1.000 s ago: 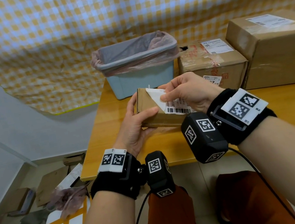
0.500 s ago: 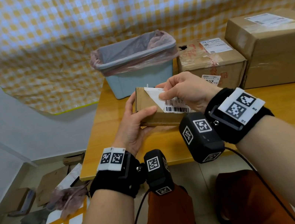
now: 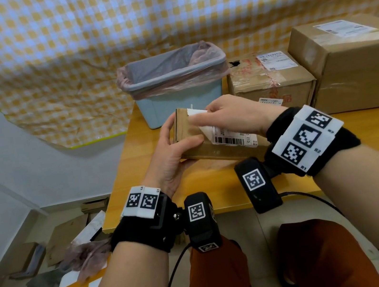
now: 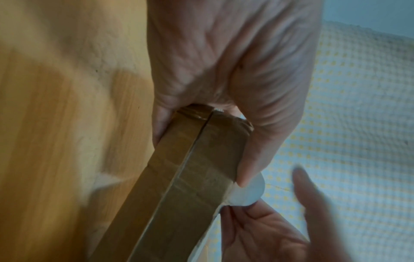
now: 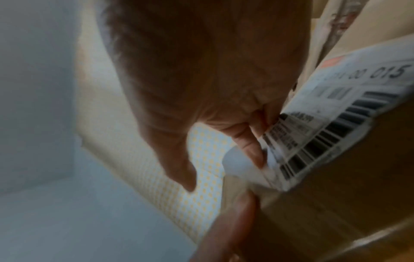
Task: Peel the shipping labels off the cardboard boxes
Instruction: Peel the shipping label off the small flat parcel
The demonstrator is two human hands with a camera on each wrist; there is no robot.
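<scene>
Halfway, label (image 3: 228, 136) (curled) between right-hand grip (image 3: 231, 116)

I count three cardboard boxes: a small flat one (image 3: 189, 131) held up over the tabletop (image 3: 215, 184), a middle one (image 3: 271, 84) and a large one (image 3: 356, 65) standing on it. Each carries a shipping label on top, the lifted one (image 3: 230, 136), the middle box's (image 3: 274, 60) and the large box's (image 3: 342, 28), and the middle box bears a fourth (image 3: 270, 101) on its front face. There is one lined bin (image 3: 174, 88), and two hands (image 3: 173, 156) (image 3: 236, 113).
</scene>
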